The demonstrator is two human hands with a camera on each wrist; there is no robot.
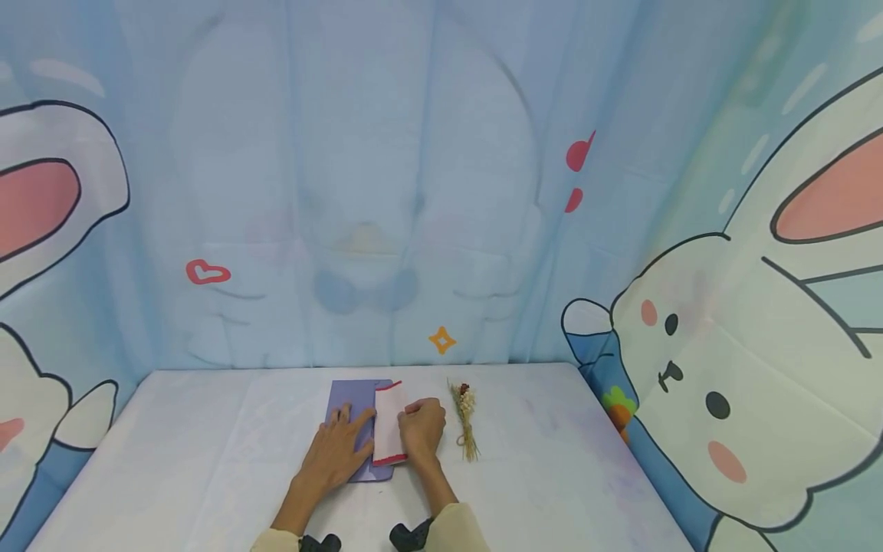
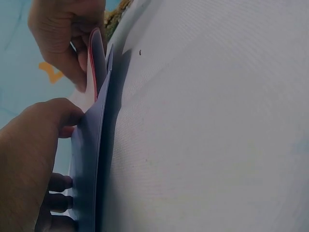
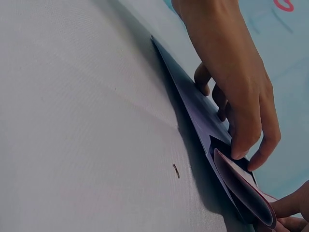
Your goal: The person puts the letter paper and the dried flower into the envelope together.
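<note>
A purple folder or card point(image 1: 360, 471) lies on the white table, with a folded pink-white sheet with red edges point(image 1: 389, 425) over its right part. My left hand point(image 1: 333, 452) rests with spread fingers on the purple piece, its thumb and index near the sheet's left edge. My right hand point(image 1: 423, 429) pinches the sheet's right edge with curled fingers. In the left wrist view the folded sheet point(image 2: 91, 72) stands curved up from the purple piece point(image 2: 87, 164). The right wrist view shows the sheet's rounded fold point(image 3: 244, 188) beside the left hand point(image 3: 236, 82).
A small bunch of dried flowers point(image 1: 465, 422) lies on the white table point(image 1: 552, 460), right of my right hand. Behind the table hangs a light blue curtain point(image 1: 359, 153) with printed rabbits. A tiny dark speck point(image 3: 176, 170) is on the table near the purple piece.
</note>
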